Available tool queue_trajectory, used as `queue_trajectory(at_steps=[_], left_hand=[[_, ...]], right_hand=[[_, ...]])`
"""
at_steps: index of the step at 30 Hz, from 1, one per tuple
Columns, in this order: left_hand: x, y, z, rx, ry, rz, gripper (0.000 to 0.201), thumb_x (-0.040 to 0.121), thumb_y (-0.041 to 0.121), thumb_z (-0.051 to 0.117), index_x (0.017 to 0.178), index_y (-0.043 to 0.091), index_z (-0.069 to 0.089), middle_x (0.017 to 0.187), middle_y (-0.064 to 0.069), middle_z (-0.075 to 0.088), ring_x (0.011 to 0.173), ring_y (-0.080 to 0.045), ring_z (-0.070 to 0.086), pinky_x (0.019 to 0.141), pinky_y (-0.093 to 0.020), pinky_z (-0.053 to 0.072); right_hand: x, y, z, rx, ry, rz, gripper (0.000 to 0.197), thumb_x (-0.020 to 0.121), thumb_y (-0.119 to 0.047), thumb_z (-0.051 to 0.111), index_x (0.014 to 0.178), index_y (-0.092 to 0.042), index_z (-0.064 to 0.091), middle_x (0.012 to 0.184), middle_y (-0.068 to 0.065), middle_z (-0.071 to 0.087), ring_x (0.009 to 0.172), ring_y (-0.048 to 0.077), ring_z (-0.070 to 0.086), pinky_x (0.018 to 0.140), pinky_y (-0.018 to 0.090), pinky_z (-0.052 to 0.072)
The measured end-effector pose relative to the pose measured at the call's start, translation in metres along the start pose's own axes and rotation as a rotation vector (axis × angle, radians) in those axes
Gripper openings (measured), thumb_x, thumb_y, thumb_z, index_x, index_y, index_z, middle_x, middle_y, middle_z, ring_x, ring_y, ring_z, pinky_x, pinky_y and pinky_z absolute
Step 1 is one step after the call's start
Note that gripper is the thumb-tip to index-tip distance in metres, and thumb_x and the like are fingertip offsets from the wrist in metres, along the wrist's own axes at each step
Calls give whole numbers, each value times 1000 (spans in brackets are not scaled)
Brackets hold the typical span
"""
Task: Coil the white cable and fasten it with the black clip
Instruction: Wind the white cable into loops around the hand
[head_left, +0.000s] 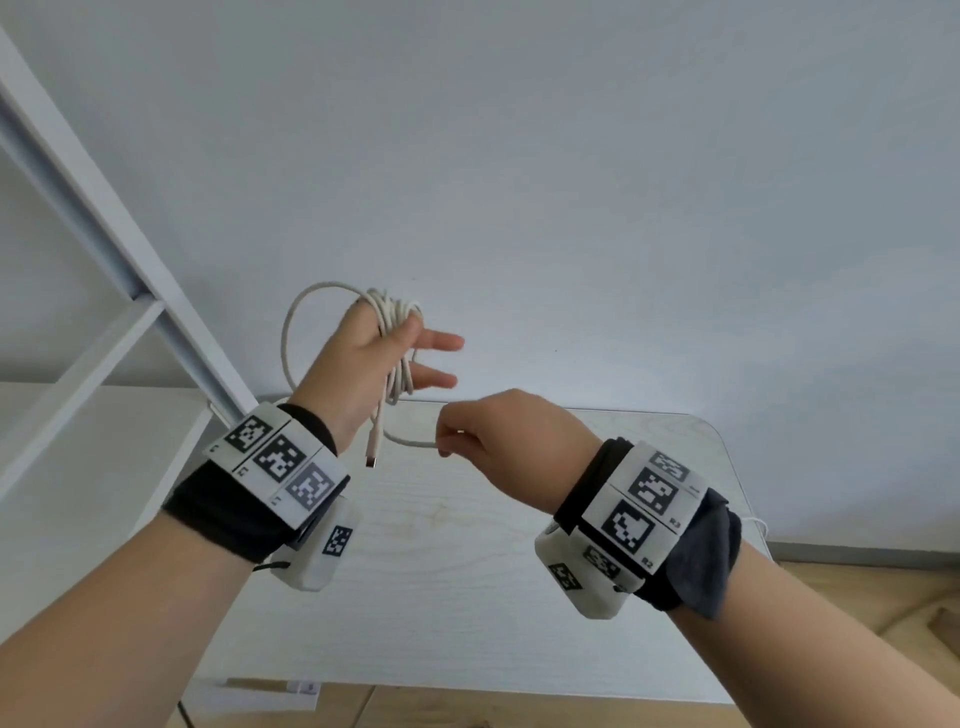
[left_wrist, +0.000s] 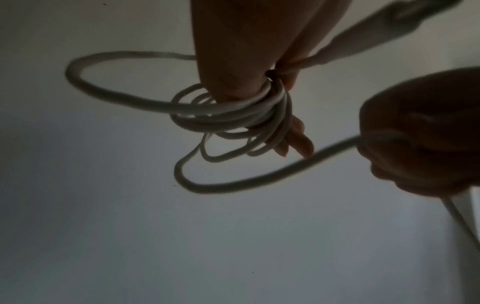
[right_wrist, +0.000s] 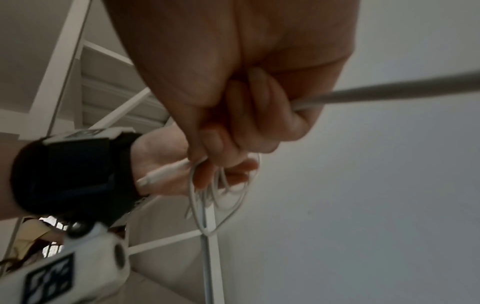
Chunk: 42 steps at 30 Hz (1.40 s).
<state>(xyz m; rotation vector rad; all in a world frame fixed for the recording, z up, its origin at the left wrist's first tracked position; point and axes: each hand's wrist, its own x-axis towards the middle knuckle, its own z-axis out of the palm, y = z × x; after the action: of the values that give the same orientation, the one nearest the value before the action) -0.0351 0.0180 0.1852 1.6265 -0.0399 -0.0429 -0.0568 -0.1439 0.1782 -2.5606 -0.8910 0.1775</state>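
The white cable is wound in several loops around my raised left hand, whose thumb presses the loops against the palm while the fingers point right. One big loop bows out to the left. The cable's plug dangles below that wrist. My right hand, lower and to the right, grips the free strand in curled fingers. The left wrist view shows the coil on my fingers and the strand running to the right hand. In the right wrist view the strand leaves my fist. No black clip is in view.
A pale wood-grain table lies below both hands. A white shelf frame slants along the left side, against a plain grey wall. Wooden floor shows at the right. A thin white wire trails off the table's right edge.
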Motion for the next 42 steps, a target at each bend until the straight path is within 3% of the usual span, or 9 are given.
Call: queue_trajectory(at_steps=[6,11,16,20,23,27,32,37,42], left_hand=[[-11,-1,7,95,-91,-99,21,95,28,47,105,13,59,81,-2,74,57,-27,68,63,-25,57],[-17,-4,14,-5,-163,-111,23,88,35,51,91,14,60,62,-5,65,41,-18,51,66,-41,56],[-21,-6,16,-68,-234,-150,44,89,45,42,98,7,61,51,2,45,40,-15,37,59,-34,49],[-25,-3,20,-30,-373,-220,57,87,58,28,86,10,60,45,5,37,34,-11,30,53,-29,48],[-29,0,24,-37,-453,-200,46,85,56,40,79,12,54,43,6,31,31,-7,25,45,-25,45],[-28,3,19,-256,-408,-197,27,87,36,52,73,12,50,39,8,29,27,-5,23,38,-19,40],[-14,11,-2,-646,-306,-155,30,90,34,39,70,16,53,34,8,31,26,0,20,34,-16,40],[14,18,-62,-1203,-501,-116,40,99,37,37,86,5,57,48,-5,54,40,-10,32,55,-28,50],[16,23,-65,-893,-88,-5,37,97,45,34,75,21,51,40,6,39,30,-7,36,48,-12,44]], right_hand=[[9,4,-26,16,209,-34,22,95,-29,42,90,-17,59,79,-1,64,73,21,57,65,34,47],[21,8,-34,81,305,-17,12,92,-29,48,93,-17,49,62,-9,53,60,16,52,61,36,47],[26,16,-42,109,348,-55,27,83,-43,59,86,-20,44,62,-6,54,59,16,51,60,36,47],[34,30,-46,119,409,-36,33,78,-44,64,83,-15,50,56,-7,46,53,15,45,59,37,46],[38,38,-42,153,435,-19,27,84,-42,59,78,-17,49,54,-7,45,51,11,42,57,34,42],[37,51,-30,253,455,54,32,94,-37,43,74,-13,53,54,-7,46,54,16,46,60,34,41],[25,86,-5,423,376,236,41,96,-34,33,62,-20,50,53,-6,44,48,10,38,55,26,34],[-8,129,24,401,282,402,41,95,-30,38,57,-18,47,51,-7,42,47,8,37,56,25,32],[-23,136,36,380,277,421,35,94,-28,42,62,-21,53,57,-4,44,54,13,40,58,28,34]])
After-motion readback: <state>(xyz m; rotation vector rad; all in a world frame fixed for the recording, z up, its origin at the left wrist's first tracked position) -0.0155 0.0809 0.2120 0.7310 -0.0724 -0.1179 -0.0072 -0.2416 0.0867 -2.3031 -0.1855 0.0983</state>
